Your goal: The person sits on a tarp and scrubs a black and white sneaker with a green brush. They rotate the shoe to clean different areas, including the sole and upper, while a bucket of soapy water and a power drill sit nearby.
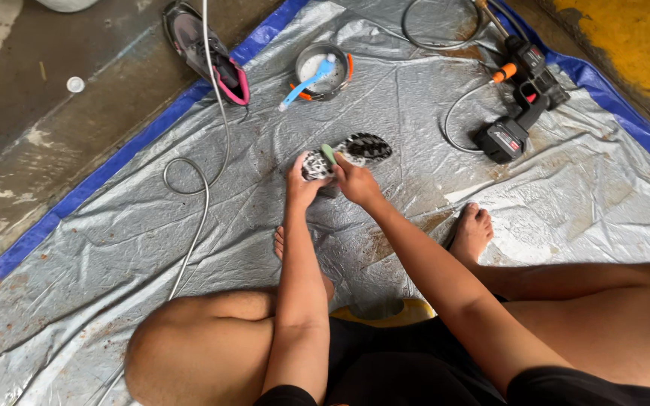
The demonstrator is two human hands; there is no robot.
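A shoe [362, 147] with a dark patterned sole turned up lies over the grey tarp [114, 248] in front of me. My left hand [300, 183] grips its heel end. My right hand [353, 178] is closed on a small green brush [329, 154] pressed against the sole. A second shoe [206, 51], dark with a pink lining, lies at the tarp's far left edge.
A round bowl [323, 71] of white powder holds a blue brush [306, 80]. A black cordless spray gun [524, 98] with a hose lies at the right. A grey hose [203, 165] runs down the left. My bare foot [474, 231] rests on the tarp. Wet concrete floor [31, 113] lies beyond.
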